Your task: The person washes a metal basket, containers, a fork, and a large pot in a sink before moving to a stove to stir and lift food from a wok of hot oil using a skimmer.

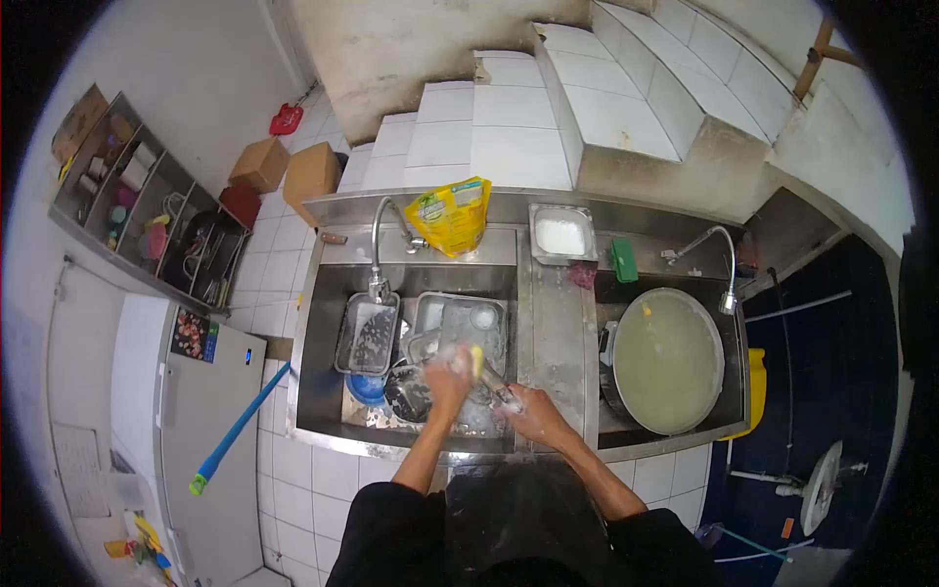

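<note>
My left hand (450, 380), blurred and covered in suds, is closed around a yellow sponge (476, 363) above the left sink basin (331, 403). My right hand (536, 415) grips one end of a slim metal utensil (497, 387). The sponge presses against its other end, so I cannot make out the utensil's kind. Beneath my hands lie soapy metal trays (460, 318), and a rectangular metal pan (369, 333) leans at the left of the basin. A blue bowl (368, 389) and a dark round pan (407, 393) sit by my left hand.
A curved faucet (378, 245) reaches over the left basin. Behind it stands a yellow pouch (452, 217). A square metal container of white foam (561, 236) and a green sponge or brush (623, 261) rest between the basins. A large tub of cloudy water (667, 362) fills the right basin.
</note>
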`<state>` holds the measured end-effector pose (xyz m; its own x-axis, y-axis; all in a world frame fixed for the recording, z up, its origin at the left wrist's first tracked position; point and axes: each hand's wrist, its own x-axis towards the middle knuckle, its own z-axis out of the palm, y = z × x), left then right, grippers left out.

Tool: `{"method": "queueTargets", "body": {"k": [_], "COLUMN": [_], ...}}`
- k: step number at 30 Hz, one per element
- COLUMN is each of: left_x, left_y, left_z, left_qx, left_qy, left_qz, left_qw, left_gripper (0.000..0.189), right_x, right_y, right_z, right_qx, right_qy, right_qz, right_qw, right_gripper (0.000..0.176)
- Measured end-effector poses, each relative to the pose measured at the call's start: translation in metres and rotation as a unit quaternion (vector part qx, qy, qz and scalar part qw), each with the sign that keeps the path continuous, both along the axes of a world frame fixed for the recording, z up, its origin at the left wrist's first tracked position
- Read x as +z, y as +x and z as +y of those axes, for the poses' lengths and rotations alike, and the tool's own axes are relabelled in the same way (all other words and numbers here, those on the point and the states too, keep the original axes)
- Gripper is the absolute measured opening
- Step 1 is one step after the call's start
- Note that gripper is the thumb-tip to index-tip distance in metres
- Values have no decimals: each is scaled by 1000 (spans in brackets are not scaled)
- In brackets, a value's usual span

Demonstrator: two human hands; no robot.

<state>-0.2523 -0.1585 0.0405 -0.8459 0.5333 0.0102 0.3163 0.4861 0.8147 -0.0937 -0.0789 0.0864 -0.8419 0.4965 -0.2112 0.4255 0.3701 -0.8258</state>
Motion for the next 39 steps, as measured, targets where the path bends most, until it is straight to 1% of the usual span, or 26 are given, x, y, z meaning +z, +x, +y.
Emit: {"method": "queueTargets", "body": {"k": [1, 3, 4, 5, 6, 8, 10, 11, 13, 15, 16, 17, 18, 19, 21, 23, 25, 27, 28, 30, 31, 33, 35, 36, 38, 39], "left_x": [0, -3, -1, 3, 3, 19, 22, 20, 15, -7, -3, 0, 4, 14, 5, -24, -31, -23, -21, -19, -17, -8, 5, 4, 9, 5], "left_y": [10, 31, 12, -18, -32, -38, -21, -11, 8, -31, -43, -42, -35, -14, 10, -15, -58, -81, -79, -66, -55, -20, 19, 33, 52, 41], "left_z": [5, 3, 3, -1, -7, -5, -6, -4, 3, -10, -5, -2, 0, 5, 7, 5, -5, -1, 14, 40, 60, 104, 148, 170, 219, 241], "left_qx": [-8, -162, -167, -116, -60, -75, -169, -177, -353, -295, -241, -229, -219, -287, -366, -382, -285, -195, -207, -123, -131, -212, -260, -236, -178, -192], "left_qy": [2, 222, 223, 20, -187, -116, 47, 46, 65, -117, -241, -162, -79, -38, 6, -71, -247, -250, -252, -113, -114, -84, -37, 3, 70, 79], "left_qz": [0, 205, 206, 167, 121, 113, 160, 158, 286, 183, 109, 154, 193, 164, 125, 197, 221, 198, 203, 253, 258, 222, 174, 161, 173, 178], "left_qw": [1000, 939, 938, 979, 973, 984, 971, 970, 888, 931, 934, 947, 953, 943, 922, 900, 900, 927, 923, 953, 950, 948, 949, 958, 966, 962], "left_gripper": [20, 28, 28, 22, 19, 17, 16, 16, 19, 21, 22, 23, 24, 24, 24, 26, 27, 26, 26, 35, 35, 35, 33, 33, 29, 29], "right_x": [-20, -32, -30, -26, -19, -4, -7, -10, -18, -18, -16, -13, -12, -13, -14, -39, -62, -81, -100, -149, -168, -191, -142, -106, -217, -228], "right_y": [-4, 2, 6, 14, 24, 29, 24, 24, 31, 44, 53, 59, 57, 53, 50, 43, 33, 24, 14, -3, -3, -7, 27, 64, 120, 167], "right_z": [7, 5, 4, 1, -3, 3, 5, 8, 7, 10, 14, 22, 27, 23, 17, 10, 7, 15, 13, 8, 5, 4, 52, 90, 128, 160], "right_qx": [51, 99, 112, 126, 123, 200, 216, 238, 266, 273, 293, 308, 333, 358, 327, 310, 289, 274, 261, 188, 180, 53, 92, 106, -131, -250], "right_qy": [43, 77, 110, 139, 133, 194, 187, 190, 220, 252, 243, 237, 229, 209, 145, 136, 127, 220, 217, 214, 212, 307, 83, -57, 18, 80], "right_qz": [-30, -64, -44, -28, -32, -103, -80, -58, -19, 11, 1, -10, -50, -88, 30, -41, -103, -9, -8, 58, 61, 253, 110, 20, 152, 158], "right_qw": [997, 990, 987, 982, 983, 955, 955, 951, 938, 928, 925, 921, 913, 905, 933, 940, 943, 936, 941, 957, 959, 916, 986, 993, 979, 952], "right_gripper": [29, 32, 37, 41, 41, 43, 43, 43, 32, 21, 33, 48, 47, 47, 46, 46, 47, 48, 48, 45, 45, 43, 38, 35, 27, 22]}}
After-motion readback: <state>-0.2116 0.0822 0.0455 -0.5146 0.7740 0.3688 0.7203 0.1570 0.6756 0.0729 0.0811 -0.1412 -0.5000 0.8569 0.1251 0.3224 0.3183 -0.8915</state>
